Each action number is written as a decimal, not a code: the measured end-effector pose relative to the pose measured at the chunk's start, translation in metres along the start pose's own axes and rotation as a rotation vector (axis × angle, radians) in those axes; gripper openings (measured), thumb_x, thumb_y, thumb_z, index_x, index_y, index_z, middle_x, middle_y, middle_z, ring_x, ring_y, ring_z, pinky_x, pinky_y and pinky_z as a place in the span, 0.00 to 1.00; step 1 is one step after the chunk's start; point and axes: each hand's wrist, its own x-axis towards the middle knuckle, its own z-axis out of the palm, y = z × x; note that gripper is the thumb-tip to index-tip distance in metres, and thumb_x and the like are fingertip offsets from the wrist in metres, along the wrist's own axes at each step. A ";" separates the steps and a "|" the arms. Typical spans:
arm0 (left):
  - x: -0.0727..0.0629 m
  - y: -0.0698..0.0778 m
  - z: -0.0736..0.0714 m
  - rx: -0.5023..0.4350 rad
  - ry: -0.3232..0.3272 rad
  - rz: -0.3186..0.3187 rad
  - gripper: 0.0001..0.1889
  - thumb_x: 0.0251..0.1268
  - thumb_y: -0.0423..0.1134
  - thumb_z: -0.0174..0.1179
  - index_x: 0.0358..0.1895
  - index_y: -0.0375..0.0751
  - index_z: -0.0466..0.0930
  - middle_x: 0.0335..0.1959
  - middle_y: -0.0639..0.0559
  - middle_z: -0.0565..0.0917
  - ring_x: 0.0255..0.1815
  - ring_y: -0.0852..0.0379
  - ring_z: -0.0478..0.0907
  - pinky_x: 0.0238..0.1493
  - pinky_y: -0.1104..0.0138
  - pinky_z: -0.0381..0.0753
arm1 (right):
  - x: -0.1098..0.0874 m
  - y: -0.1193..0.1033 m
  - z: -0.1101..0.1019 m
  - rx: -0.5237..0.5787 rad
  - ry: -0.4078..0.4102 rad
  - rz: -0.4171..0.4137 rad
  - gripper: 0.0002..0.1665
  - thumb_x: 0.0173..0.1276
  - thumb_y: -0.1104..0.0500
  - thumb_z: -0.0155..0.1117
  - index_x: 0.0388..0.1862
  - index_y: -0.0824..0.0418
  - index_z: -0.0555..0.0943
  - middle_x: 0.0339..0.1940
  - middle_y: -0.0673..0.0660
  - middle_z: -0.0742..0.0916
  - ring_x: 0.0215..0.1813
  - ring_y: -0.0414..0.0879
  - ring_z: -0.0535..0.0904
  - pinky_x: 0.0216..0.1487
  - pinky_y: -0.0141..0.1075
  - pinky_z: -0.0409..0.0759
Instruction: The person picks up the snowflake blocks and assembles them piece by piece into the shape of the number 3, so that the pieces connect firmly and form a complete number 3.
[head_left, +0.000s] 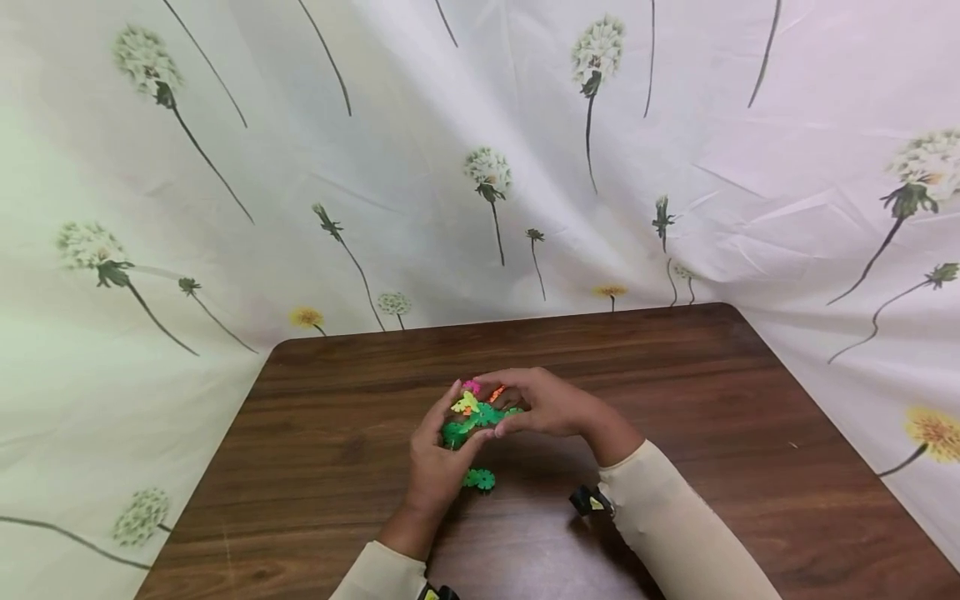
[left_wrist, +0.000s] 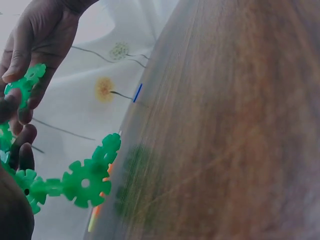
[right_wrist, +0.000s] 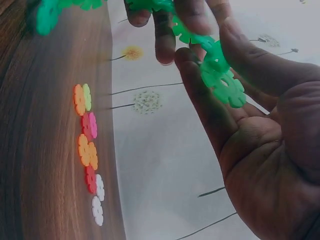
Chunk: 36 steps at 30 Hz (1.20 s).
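Both hands hold a chain of green notched plastic discs, slotted into one another and raised over the table. My left hand grips one part of it; a length with a large disc hangs out past that hand in the left wrist view. My right hand pinches another stretch between thumb and fingers, and green discs lie against its fingers in the right wrist view. In the head view, the dangling end shows below the left wrist. Fingers hide parts of the chain.
Loose discs lie on the brown wooden table beyond the hands: pink, yellow and orange. The right wrist view also has red and white discs. A dandelion-print cloth hangs behind the table.
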 end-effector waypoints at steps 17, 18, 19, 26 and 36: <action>0.003 0.004 -0.008 -0.148 -0.069 -0.326 0.24 0.77 0.29 0.67 0.73 0.41 0.81 0.47 0.36 0.90 0.37 0.47 0.91 0.46 0.67 0.92 | -0.001 0.010 0.005 0.020 0.086 -0.005 0.39 0.66 0.61 0.81 0.75 0.65 0.78 0.68 0.67 0.86 0.61 0.51 0.91 0.60 0.36 0.90; 0.003 0.004 -0.008 -0.152 -0.065 -0.332 0.23 0.77 0.29 0.67 0.72 0.41 0.82 0.46 0.36 0.90 0.37 0.47 0.91 0.45 0.67 0.92 | -0.002 0.012 0.004 0.018 0.095 -0.006 0.38 0.68 0.60 0.81 0.74 0.64 0.79 0.67 0.66 0.86 0.60 0.51 0.91 0.60 0.37 0.91; 0.003 0.004 -0.009 -0.158 -0.061 -0.340 0.23 0.77 0.30 0.67 0.72 0.41 0.82 0.46 0.36 0.90 0.37 0.48 0.91 0.45 0.67 0.91 | -0.003 0.014 0.002 0.015 0.112 0.000 0.35 0.70 0.60 0.79 0.74 0.64 0.79 0.66 0.65 0.87 0.60 0.51 0.91 0.59 0.37 0.91; 0.001 0.003 -0.015 -0.156 -0.023 -0.376 0.20 0.77 0.31 0.67 0.69 0.44 0.84 0.41 0.40 0.90 0.40 0.48 0.92 0.45 0.69 0.89 | -0.010 0.042 -0.010 0.045 0.399 0.163 0.14 0.83 0.59 0.67 0.60 0.66 0.87 0.49 0.65 0.91 0.46 0.55 0.88 0.46 0.41 0.89; 0.002 0.001 -0.024 -0.179 -0.011 -0.376 0.22 0.77 0.28 0.66 0.70 0.41 0.82 0.50 0.34 0.91 0.44 0.54 0.93 0.50 0.70 0.90 | -0.021 0.089 -0.027 -0.102 0.535 0.392 0.13 0.76 0.59 0.74 0.52 0.67 0.88 0.44 0.62 0.92 0.46 0.49 0.85 0.50 0.39 0.83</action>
